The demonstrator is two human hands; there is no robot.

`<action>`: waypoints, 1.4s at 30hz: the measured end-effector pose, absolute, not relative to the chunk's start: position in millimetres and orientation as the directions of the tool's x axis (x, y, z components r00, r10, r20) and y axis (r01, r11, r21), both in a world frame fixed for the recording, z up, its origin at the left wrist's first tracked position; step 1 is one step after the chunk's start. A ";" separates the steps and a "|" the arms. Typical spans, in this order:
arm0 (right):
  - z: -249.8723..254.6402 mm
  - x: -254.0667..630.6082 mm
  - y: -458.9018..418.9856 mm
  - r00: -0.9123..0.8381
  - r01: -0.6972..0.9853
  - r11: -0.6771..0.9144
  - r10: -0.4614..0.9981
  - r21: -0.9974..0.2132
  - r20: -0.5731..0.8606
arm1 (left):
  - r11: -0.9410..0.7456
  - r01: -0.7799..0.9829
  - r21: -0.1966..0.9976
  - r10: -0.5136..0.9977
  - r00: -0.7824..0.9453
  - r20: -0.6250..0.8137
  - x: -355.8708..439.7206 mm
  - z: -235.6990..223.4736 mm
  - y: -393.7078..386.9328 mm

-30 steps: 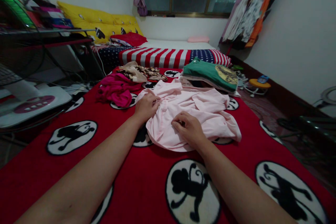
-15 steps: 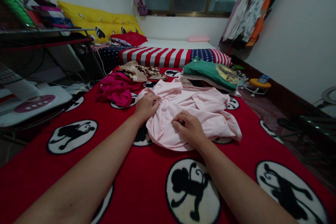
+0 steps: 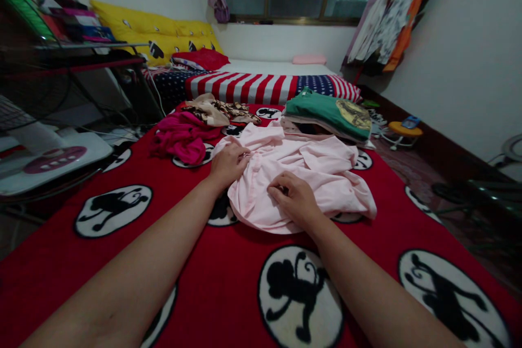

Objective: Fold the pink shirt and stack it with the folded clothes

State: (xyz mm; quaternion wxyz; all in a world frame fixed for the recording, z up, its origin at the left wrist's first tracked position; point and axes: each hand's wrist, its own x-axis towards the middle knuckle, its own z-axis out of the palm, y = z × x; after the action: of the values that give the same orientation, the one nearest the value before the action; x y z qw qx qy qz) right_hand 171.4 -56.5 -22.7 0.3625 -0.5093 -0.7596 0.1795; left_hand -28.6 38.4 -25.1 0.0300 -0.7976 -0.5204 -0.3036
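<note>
A pale pink shirt [image 3: 261, 196] lies spread and rumpled on a red blanket [image 3: 204, 283] printed with black monkeys in white circles. On its left edge, my left hand [image 3: 228, 166] is closed, with a bit of the cloth bunched at its fingertips. My right hand [image 3: 294, 198] rests low on the middle of the shirt, fingers curled in toward the thumb against the fabric. Its fingertips are partly hidden, so how much cloth they hold is unclear.
Beyond my left hand lie a crumpled magenta garment [image 3: 181, 138] and a beige patterned cloth [image 3: 212, 111]. A folded stack topped by a green shirt [image 3: 322, 111] sits behind the pink shirt. A fan base [image 3: 53, 157] stands left; a small yellow-topped stool [image 3: 403, 129] is on the right.
Both hands and the pink shirt stay in place. Only the camera view shifts very slightly.
</note>
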 end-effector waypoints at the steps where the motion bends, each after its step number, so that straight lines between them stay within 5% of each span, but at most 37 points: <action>1: -23.0 171.4 -56.6 -0.218 0.643 0.417 0.904 -0.642 0.369 | -0.458 0.847 0.270 0.812 0.274 0.515 -28.6 -25.1 38.2; 42: -23.9 171.1 -56.9 -0.209 0.636 0.420 0.901 -0.647 0.379 | -0.440 0.861 0.255 0.823 0.274 0.497 -28.0 -22.6 36.5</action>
State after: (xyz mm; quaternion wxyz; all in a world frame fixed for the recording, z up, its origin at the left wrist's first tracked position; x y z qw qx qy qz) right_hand 171.1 -56.9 -23.9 0.3705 -0.5079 -0.7568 0.1789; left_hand -28.0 36.5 -22.6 0.0325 -0.7973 -0.5282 -0.2902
